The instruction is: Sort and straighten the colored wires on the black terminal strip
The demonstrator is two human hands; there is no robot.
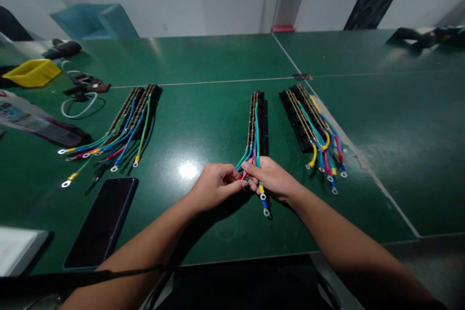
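Note:
A black terminal strip [257, 121] lies in the middle of the green table [203, 63], with coloured wires [250, 155] running out of its near end. My left hand [214, 185] pinches the wire ends between thumb and fingers. My right hand [273, 178] is closed over the same bundle, and ring-lugged ends [264, 203] hang out below it. Both hands meet just in front of the strip.
Two more wired strips [136, 111] lie to the left and a pair [303, 116] to the right. A black phone [103, 220] rests near the front left edge. A yellow bin [32, 71], cables [78, 101] and a packet [29, 118] sit at far left.

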